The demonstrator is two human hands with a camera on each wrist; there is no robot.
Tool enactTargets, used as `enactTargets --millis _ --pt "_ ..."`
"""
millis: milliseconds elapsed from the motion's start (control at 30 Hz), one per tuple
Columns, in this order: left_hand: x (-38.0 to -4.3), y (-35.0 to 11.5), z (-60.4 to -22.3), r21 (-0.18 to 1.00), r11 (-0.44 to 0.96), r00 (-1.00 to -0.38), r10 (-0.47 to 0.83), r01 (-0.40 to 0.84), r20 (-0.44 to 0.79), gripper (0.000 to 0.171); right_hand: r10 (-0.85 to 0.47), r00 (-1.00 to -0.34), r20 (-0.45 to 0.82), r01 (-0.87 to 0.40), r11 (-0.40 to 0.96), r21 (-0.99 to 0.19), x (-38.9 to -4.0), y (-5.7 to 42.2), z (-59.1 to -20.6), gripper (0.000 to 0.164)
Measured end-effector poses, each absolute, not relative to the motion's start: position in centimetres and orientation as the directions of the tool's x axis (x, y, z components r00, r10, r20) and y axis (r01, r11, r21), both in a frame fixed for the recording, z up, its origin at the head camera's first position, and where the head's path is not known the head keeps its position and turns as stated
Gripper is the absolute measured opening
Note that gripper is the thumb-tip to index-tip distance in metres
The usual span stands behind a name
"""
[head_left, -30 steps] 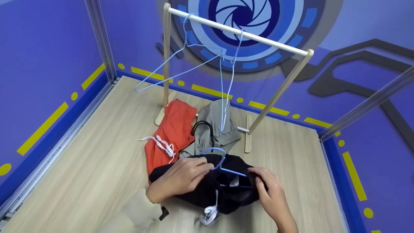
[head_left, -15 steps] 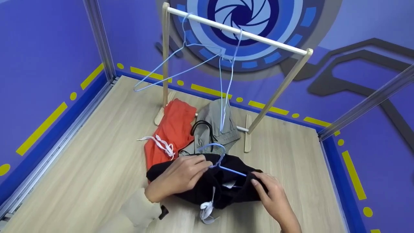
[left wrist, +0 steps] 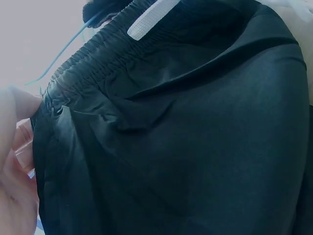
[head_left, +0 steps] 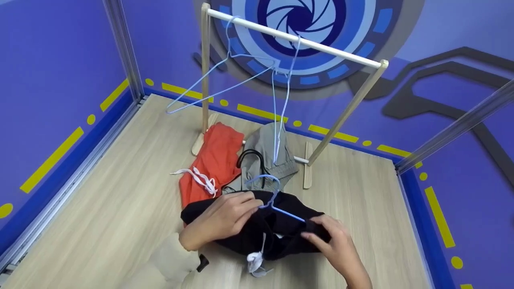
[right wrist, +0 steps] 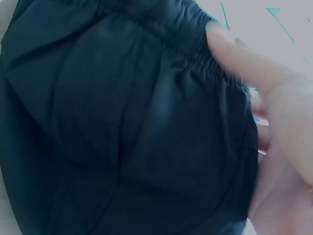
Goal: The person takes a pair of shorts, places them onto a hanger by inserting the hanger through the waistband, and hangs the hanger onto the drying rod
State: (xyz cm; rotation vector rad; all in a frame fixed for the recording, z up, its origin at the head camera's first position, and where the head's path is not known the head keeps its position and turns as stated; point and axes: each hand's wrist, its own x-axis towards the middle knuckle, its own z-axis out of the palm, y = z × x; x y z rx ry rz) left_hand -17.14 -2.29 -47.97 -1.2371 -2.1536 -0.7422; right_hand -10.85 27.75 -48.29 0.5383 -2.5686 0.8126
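Black shorts (head_left: 241, 245) with a gathered waistband are held above the table at the front, their white drawstring (head_left: 255, 261) hanging down. A blue wire hanger (head_left: 289, 214) sits partly inside the waist, its hook sticking up. My left hand (head_left: 227, 214) pinches the waistband by the hanger's neck. At the other end of the waist my right hand (head_left: 339, 241) holds the band between thumb and fingers. Ruched black fabric (left wrist: 171, 147) fills the left wrist view; in the right wrist view the thumb (right wrist: 239, 56) lies over the elastic. The hanger's lower part is hidden in the shorts.
Behind the shorts lie orange shorts (head_left: 219, 156) with white laces and grey shorts (head_left: 271, 148) with a black cord. A wooden rack with a white rail (head_left: 337, 52) stands at the back, carrying two hangers (head_left: 200, 80). Blue walls (head_left: 60, 80) enclose the table.
My right hand has shifted its hold on the waistband, and the waist opening has narrowed, covering most of the white label inside. The hanger's hook has risen slightly; my left hand stays nearly still.
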Motion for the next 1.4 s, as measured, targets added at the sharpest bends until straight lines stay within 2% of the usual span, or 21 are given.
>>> enactTargets --millis 100,500,767,1067,1400 --pt "-17.2 -2.3 -48.0 0.186 0.422 -0.424 0.589 0.887 0.688 0.020 -0.225 -0.829 0.512 -0.484 0.748 -0.454 -11.0 27.6 -48.3 0.021" --pt "-17.3 -2.9 -47.6 0.244 0.429 -0.470 0.568 0.869 0.675 0.022 -0.181 -0.766 0.617 -0.542 0.697 -0.469 -11.2 27.7 -47.5 0.027" --pt "-17.8 -3.4 -47.7 0.237 0.407 -0.435 0.515 0.882 0.738 0.021 -0.130 -0.741 0.658 -0.547 0.685 -0.481 -10.5 26.8 -44.7 0.023" --pt "-17.7 -4.2 -47.3 0.281 0.422 -0.482 0.513 0.862 0.710 0.019 -0.084 -0.689 0.720 -0.554 0.701 -0.448 -11.0 27.5 -44.6 0.024" --pt "-17.9 -4.8 -46.8 0.285 0.428 -0.488 0.506 0.858 0.711 0.017 -0.043 -0.702 0.711 -0.513 0.723 -0.462 -11.4 29.0 -45.3 0.025"
